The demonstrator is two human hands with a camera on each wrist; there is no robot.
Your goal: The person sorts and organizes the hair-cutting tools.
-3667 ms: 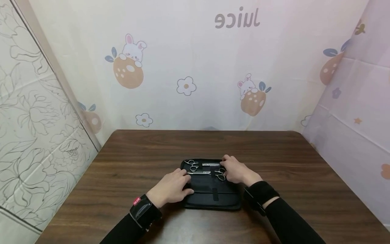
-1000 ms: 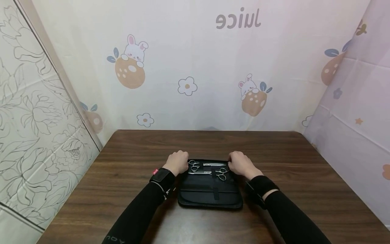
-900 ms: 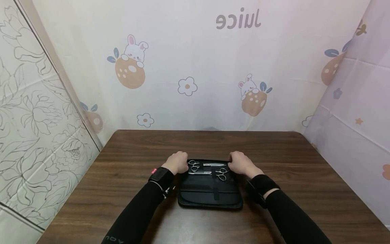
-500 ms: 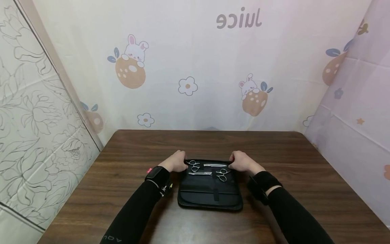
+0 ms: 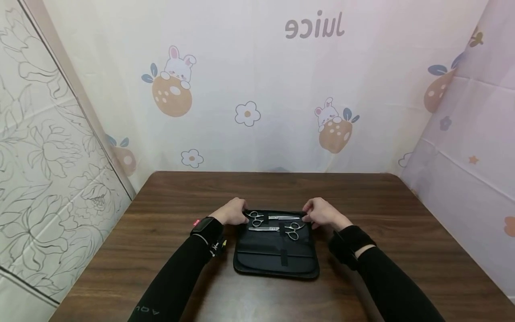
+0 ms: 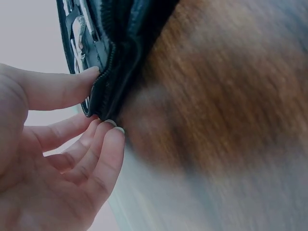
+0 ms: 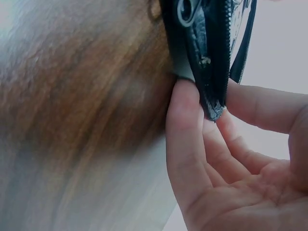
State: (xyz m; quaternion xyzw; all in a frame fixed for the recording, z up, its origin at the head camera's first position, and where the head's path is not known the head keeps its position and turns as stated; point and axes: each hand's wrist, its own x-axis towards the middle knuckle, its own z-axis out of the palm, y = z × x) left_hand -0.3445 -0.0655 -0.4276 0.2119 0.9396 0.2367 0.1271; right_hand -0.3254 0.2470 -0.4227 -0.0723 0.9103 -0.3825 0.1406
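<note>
A black zip-up scissors case [image 5: 257,264] lies spread open on the table, its elastic loops holding silver scissors. The upper pair [image 5: 283,218] has its finger rings to the left; the lower pair [image 5: 263,229] has its rings to the right. At the far left corner, my left hand [image 5: 231,211] pinches the zipped edge, the thumb on the inner face and the fingers beneath. My right hand [image 5: 323,212] pinches the far right corner between thumb and fingers. A metal ring [image 7: 186,12] shows on the case's outer side in the right wrist view.
The brown wooden table [image 5: 181,192] reaches back to a pale printed curtain [image 5: 249,67]. A floral panel [image 5: 52,156] stands along the left, and another curtain [image 5: 474,188] hangs on the right.
My left hand has moved from the case's left side to its far left corner. The right hand has shifted rightward along the far edge to the corner. The case has barely moved.
</note>
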